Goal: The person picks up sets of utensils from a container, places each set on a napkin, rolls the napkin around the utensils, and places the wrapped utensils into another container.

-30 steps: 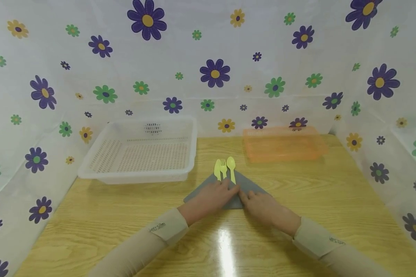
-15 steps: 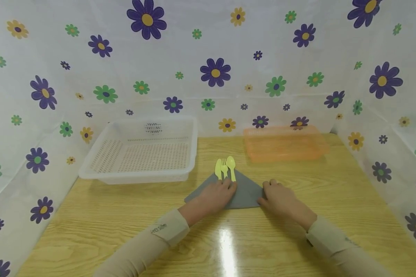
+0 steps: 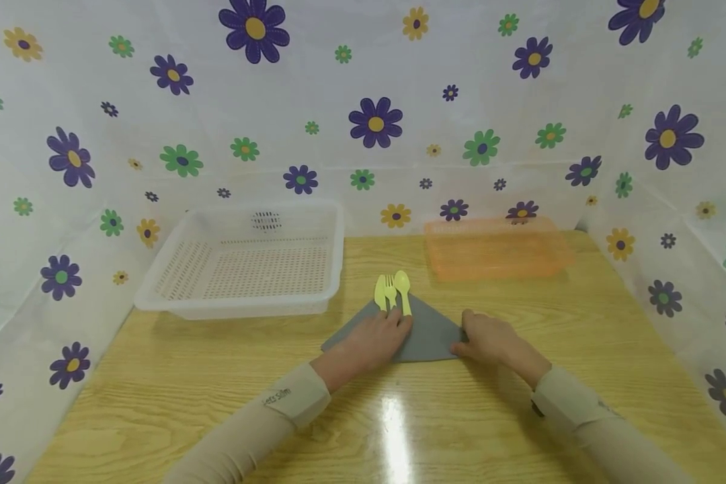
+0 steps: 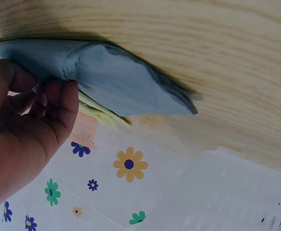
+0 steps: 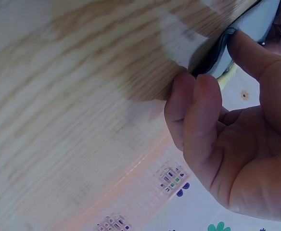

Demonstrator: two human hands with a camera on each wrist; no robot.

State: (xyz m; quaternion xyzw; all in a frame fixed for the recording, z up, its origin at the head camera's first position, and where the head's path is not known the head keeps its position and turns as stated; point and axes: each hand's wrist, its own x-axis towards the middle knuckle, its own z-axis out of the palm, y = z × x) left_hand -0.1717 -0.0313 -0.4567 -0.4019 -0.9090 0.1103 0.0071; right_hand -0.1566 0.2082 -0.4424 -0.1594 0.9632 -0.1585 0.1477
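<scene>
A grey cloth napkin (image 3: 428, 333), folded to a triangle, lies on the table. The heads of a yellow plastic knife (image 3: 380, 292), fork (image 3: 390, 289) and spoon (image 3: 402, 282) stick out past its far edge; their handles are hidden. My left hand (image 3: 372, 339) holds the napkin down over the handles, fingers curled, and the cloth puckers at the fingertips (image 4: 69, 89). At the napkin's right corner, my right hand (image 3: 493, 338) grips the cloth. In the right wrist view the thumb (image 5: 244, 50) touches the folded edge while the other fingers curl by the corner.
A white perforated basket (image 3: 238, 310) stands at the back left of the wooden table (image 3: 248, 417). An orange translucent basket (image 3: 496, 269) sits at the back right. White flower-printed sheeting (image 3: 314, 74) encloses the back and sides.
My right hand has moved right from the napkin's middle, beside my left hand, to the right corner and taken hold there. The left hand has stayed nearly in place over the cutlery handles.
</scene>
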